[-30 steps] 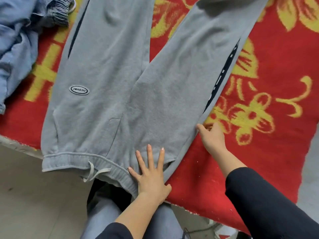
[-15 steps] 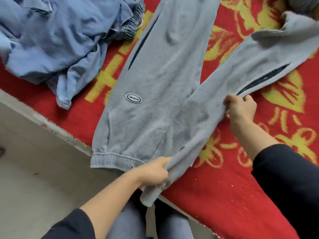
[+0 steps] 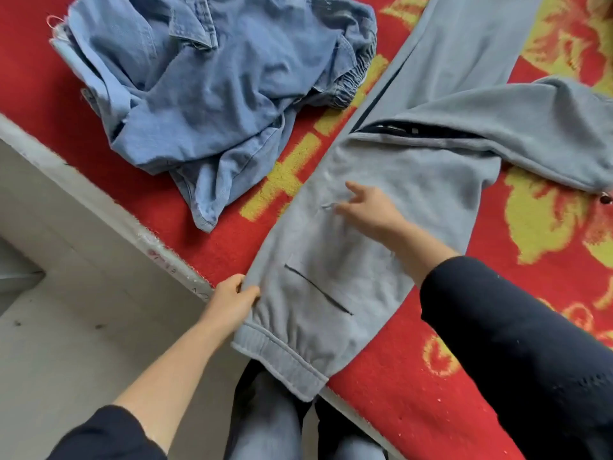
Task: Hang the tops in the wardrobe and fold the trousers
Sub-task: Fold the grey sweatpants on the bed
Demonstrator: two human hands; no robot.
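Grey sweatpants (image 3: 391, 234) lie on the red bed cover, folded lengthwise so one half covers the other; a back pocket slit shows near the waistband. One leg lies bent across to the right. My left hand (image 3: 232, 302) pinches the waistband's left edge at the bed's edge. My right hand (image 3: 368, 207) hovers or rests over the seat of the sweatpants with fingers spread. A crumpled pair of blue denim trousers (image 3: 212, 91) lies at the upper left.
The red blanket with yellow flowers (image 3: 517, 287) covers the bed. Its edge (image 3: 109, 207) runs diagonally from the left to the bottom centre, with grey floor (image 3: 66, 327) beyond. My own legs stand against the bed below the waistband.
Both hands have carried the right half of the sweatpants over onto the left half. The logo patch is now covered. My right hand has let go and spread its fingers over the cloth.
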